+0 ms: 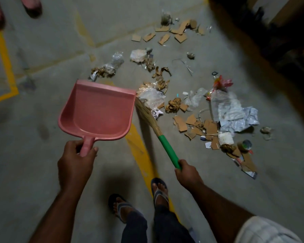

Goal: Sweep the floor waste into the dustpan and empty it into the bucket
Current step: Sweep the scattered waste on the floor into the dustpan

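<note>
Shadow (270,42) swallows the upper right corner; dustpan (96,109) covers broom (167,149) tips.

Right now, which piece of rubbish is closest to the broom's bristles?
The crumpled clear plastic wrap beside the pink dustpan's far right corner; the broom bristles end right at it, and nothing else lies as near.

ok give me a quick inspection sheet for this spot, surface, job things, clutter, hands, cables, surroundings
surface: grey concrete floor with yellow painted lines
job's things: pink dustpan, empty; grass broom with green grip; bucket not seen
clutter: cardboard scraps, clear plastic wrappers, crumpled paper, scattered ahead and right
grippers: left hand grips dustpan handle; right hand grips broom's green grip
cables: nothing seen
surroundings: pink footwear top left; dark shapes top right, unclear
</note>
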Available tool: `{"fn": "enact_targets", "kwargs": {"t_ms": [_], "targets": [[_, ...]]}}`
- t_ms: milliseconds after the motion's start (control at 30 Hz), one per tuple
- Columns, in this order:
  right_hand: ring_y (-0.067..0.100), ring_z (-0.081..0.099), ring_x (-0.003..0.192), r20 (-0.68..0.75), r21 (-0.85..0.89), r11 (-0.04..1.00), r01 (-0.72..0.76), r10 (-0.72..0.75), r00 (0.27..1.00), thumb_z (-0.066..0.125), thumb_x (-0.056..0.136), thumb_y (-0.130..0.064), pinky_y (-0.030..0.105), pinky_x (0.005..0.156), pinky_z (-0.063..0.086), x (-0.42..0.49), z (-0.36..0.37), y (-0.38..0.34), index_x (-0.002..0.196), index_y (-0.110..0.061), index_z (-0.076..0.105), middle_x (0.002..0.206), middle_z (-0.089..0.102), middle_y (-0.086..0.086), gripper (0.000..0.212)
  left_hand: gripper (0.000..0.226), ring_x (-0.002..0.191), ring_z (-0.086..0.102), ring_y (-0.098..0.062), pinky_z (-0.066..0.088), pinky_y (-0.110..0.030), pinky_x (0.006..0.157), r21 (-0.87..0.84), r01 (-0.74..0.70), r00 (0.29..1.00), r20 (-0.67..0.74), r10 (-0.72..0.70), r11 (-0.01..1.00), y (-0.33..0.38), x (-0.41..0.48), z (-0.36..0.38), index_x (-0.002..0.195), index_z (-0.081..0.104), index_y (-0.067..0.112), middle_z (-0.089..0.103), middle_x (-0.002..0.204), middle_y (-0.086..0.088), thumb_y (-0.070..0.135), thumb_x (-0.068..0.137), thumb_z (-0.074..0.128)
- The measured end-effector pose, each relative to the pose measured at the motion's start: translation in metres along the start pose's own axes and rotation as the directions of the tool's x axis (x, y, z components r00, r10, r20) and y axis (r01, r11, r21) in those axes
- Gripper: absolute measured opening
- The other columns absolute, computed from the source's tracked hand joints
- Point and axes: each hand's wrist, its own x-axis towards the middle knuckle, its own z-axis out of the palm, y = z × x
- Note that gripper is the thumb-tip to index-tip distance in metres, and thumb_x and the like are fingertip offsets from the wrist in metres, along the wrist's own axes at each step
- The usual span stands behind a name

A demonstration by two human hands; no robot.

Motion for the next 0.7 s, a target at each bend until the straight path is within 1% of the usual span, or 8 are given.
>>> {"fn": "enact_targets", "kwargs": {"t_ms": [133, 200, 233, 300, 367, 533, 633, 700], "targets": [[0.03, 0.065, 0.096, 0.009, 0.064, 0.998, 0.004, -0.004, 1.0, 0.056, 0.094, -0.033, 0.04, 0.079, 0.057, -0.051, -0.034, -0.011, 0.136, -0.021, 0.048, 0.117, 0.065, 0.014, 0.044, 0.029, 0.087, 0.057, -0.017, 0.04, -0.03, 0.076, 0.001, -0.021, 1.0, -0.002, 0.021, 1.0, 0.032, -0.019, -0.046, 0.101, 0.061, 0.02, 0.063, 0.093, 0.005, 0.03, 0.08, 0.079], [0.029, 0.067, 0.085, 0.021, 0.115, 0.993, -0.015, 0.013, 1.0, 0.056, 0.093, -0.034, 0.038, 0.061, 0.058, -0.076, -0.052, -0.013, 0.135, -0.022, 0.048, 0.109, 0.066, 0.012, 0.045, 0.028, 0.086, 0.057, -0.018, 0.041, -0.031, 0.075, -0.006, -0.018, 1.0, -0.012, 0.018, 1.0, 0.046, -0.029, -0.068, 0.099, 0.06, 0.021, 0.064, 0.093, 0.004, 0.029, 0.079, 0.079], [0.028, 0.067, 0.078, 0.027, 0.141, 0.989, -0.033, 0.03, 0.999, 0.056, 0.093, -0.034, 0.033, 0.049, 0.055, -0.088, -0.061, -0.014, 0.135, -0.023, 0.047, 0.103, 0.066, 0.012, 0.044, 0.028, 0.086, 0.057, -0.019, 0.042, -0.032, 0.075, -0.013, -0.014, 1.0, -0.017, 0.014, 1.0, 0.053, -0.033, -0.079, 0.098, 0.06, 0.022, 0.064, 0.092, 0.004, 0.03, 0.079, 0.079], [0.027, 0.066, 0.07, 0.023, 0.165, 0.985, -0.046, 0.043, 0.999, 0.055, 0.093, -0.034, 0.025, 0.039, 0.047, -0.106, -0.08, -0.02, 0.135, -0.025, 0.046, 0.097, 0.065, 0.011, 0.044, 0.029, 0.087, 0.06, -0.02, 0.048, -0.035, 0.077, -0.026, -0.026, 0.999, -0.027, 0.026, 0.999, 0.064, -0.04, -0.101, 0.099, 0.06, 0.024, 0.065, 0.091, 0.005, 0.032, 0.078, 0.079], [0.025, 0.065, 0.067, 0.024, 0.171, 0.984, -0.058, 0.055, 0.998, 0.054, 0.094, -0.032, 0.024, 0.04, 0.046, -0.118, -0.098, -0.03, 0.136, -0.023, 0.045, 0.096, 0.064, 0.011, 0.043, 0.029, 0.088, 0.061, -0.021, 0.051, -0.037, 0.079, -0.038, -0.047, 0.999, -0.027, 0.046, 0.998, 0.074, -0.043, -0.118, 0.099, 0.059, 0.025, 0.065, 0.091, 0.006, 0.032, 0.078, 0.079], [0.023, 0.063, 0.061, -0.015, 0.224, 0.972, -0.07, 0.075, 0.997, 0.053, 0.096, -0.026, 0.025, 0.042, 0.047, -0.135, -0.129, -0.059, 0.135, -0.019, 0.044, 0.091, 0.06, 0.009, 0.041, 0.03, 0.086, 0.063, -0.021, 0.052, -0.038, 0.076, -0.068, -0.094, 0.996, -0.012, 0.093, 0.993, 0.09, -0.047, -0.148, 0.098, 0.06, 0.024, 0.067, 0.09, 0.004, 0.03, 0.077, 0.08], [0.022, 0.059, 0.056, -0.051, 0.293, 0.953, -0.073, 0.091, 0.995, 0.054, 0.095, -0.023, 0.024, 0.041, 0.045, -0.147, -0.133, -0.074, 0.134, -0.019, 0.046, 0.089, 0.061, 0.011, 0.04, 0.027, 0.084, 0.061, -0.02, 0.047, -0.035, 0.071, -0.09, -0.108, 0.994, 0.008, 0.109, 0.99, 0.094, -0.042, -0.161, 0.096, 0.06, 0.023, 0.063, 0.08, 0.014, 0.027, 0.077, 0.08], [0.023, 0.058, 0.055, -0.071, 0.327, 0.942, -0.077, 0.106, 0.992, 0.054, 0.094, -0.023, 0.024, 0.042, 0.045, -0.153, -0.132, -0.085, 0.133, -0.019, 0.046, 0.089, 0.061, 0.013, 0.04, 0.027, 0.082, 0.061, -0.019, 0.044, -0.032, 0.067, -0.099, -0.121, 0.992, 0.024, 0.124, 0.988, 0.096, -0.033, -0.169, 0.095, 0.06, 0.023, 0.063, 0.078, 0.016, 0.026, 0.077, 0.08]]}}
